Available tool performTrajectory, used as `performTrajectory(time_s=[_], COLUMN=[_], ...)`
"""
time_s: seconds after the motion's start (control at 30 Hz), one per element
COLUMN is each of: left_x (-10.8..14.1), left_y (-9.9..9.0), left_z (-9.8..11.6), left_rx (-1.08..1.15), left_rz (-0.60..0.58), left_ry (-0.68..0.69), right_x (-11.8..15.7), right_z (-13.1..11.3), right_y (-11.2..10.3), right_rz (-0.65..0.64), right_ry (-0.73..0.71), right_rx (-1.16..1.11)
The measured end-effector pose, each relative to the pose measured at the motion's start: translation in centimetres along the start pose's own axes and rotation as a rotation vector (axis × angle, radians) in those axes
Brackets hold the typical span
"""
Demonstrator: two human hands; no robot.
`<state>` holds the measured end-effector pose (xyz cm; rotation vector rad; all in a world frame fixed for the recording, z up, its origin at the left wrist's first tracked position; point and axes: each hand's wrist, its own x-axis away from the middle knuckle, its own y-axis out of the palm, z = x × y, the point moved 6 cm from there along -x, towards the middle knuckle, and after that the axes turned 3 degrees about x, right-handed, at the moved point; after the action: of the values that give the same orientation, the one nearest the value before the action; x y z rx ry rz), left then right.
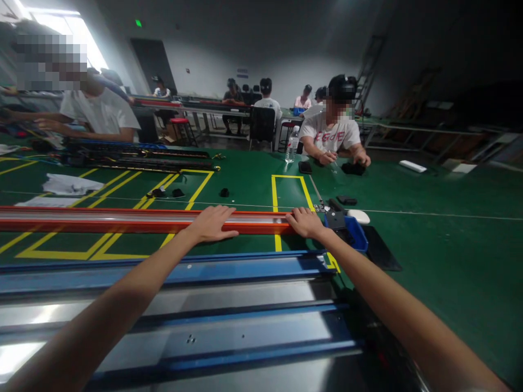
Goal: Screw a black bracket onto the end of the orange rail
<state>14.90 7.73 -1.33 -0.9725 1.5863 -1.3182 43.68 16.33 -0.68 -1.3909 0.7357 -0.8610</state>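
Note:
A long orange-red rail [134, 218] with a pale, shiny channel along its middle lies across the green table from the left edge of the view. My left hand [210, 223] spans it, fingers over the far side and thumb along the near side. Near the rail's right end, my right hand [305, 222] grips it with bent fingers. That end is partly covered by the hand. Just beyond my right hand sits a blue bin [357, 234] with dark parts on it.
Nearest me are blue and silver metal profiles [245, 332]. Yellow tape [274, 190] marks the green table [441, 245]. A white mouse [358, 216], black pad [382, 250] and water bottle [291, 146] are around. Co-workers sit opposite [333, 130] and at left [102, 114], beside black assemblies [143, 158].

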Motion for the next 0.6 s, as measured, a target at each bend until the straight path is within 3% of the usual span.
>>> performTrajectory(time_s=[0.6], left_x=[-3.9], left_y=[1.2], left_z=[-2.2], left_rx=[-0.089], left_rz=[0.017], left_ry=[0.016], right_x=[-4.4], right_z=[0.9], right_y=[0.3], right_rz=[-0.051], right_ry=[0.0], right_rx=[0.017])
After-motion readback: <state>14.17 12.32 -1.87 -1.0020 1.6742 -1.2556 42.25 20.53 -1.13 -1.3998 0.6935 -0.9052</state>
